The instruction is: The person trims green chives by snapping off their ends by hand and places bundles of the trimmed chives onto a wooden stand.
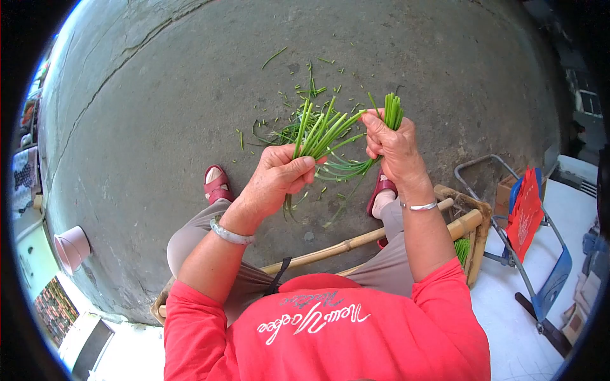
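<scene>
My left hand [287,168], with a pale bangle on the wrist, is closed round a bunch of green stalks [325,132] that fans out up and to the right. My right hand [393,140], with a silver bangle, grips a tighter upright bundle of green stalks [393,112]. Its thumb and forefinger meet the tip of a stalk from the left bunch. Long thin ends of the right bundle hang down to the left below the hand. Cut green bits [289,131] lie scattered on the floor beyond both hands.
Below my arms is a bamboo frame [356,241], with more green stalks [462,251] at its right. A folding chair [554,279] with a red bag [525,216] stands at the right. A pink bucket [72,247] is at the left on the cracked grey floor [171,95].
</scene>
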A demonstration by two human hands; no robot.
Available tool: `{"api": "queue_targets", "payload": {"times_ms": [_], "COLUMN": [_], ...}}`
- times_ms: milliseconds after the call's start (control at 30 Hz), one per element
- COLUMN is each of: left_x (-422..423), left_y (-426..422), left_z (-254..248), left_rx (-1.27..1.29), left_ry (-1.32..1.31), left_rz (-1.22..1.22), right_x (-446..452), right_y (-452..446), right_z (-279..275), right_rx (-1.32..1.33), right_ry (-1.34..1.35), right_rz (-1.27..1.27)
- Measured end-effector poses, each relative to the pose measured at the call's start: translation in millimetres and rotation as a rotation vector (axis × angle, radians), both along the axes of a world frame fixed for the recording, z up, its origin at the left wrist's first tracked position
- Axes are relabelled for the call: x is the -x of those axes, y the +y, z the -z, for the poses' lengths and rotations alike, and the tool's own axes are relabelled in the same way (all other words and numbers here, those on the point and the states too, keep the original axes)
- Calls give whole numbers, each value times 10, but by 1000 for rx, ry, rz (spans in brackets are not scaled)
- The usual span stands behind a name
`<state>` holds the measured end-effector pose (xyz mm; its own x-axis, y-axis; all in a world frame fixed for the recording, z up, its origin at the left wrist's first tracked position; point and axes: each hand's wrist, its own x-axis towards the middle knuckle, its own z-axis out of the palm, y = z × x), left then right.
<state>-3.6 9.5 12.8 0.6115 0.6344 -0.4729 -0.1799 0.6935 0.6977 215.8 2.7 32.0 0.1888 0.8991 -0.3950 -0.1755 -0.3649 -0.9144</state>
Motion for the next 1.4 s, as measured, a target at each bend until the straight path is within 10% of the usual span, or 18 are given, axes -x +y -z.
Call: {"api": "queue_targets", "payload": {"times_ms": [467, 567, 733, 933, 1233, 1400], "left_x": [8, 13, 15, 21, 11, 4], "left_y": [3, 4, -17, -11, -12, -34], "left_z": [-12, -11, 30, -15, 0, -35], "left_rx": [-19, -16, -28, -12, -30, -52], "left_ry": [22, 29, -9, 20, 28, 59], "left_rz": [-2, -5, -18, 2, 19, 67], "right_x": [-21, -13, -31, -14, -29, -96], "right_y": [-6, -19, -26, -18, -33, 4], "right_z": [-8, -8, 267, 116, 158, 192], "right_rx": [4, 1, -617, -254, -594, -352], "right_ry": [35, -152, -1184, -646, -1023, -879], "right_rz": [-46, -99, -202, -59, -208, -41]}}
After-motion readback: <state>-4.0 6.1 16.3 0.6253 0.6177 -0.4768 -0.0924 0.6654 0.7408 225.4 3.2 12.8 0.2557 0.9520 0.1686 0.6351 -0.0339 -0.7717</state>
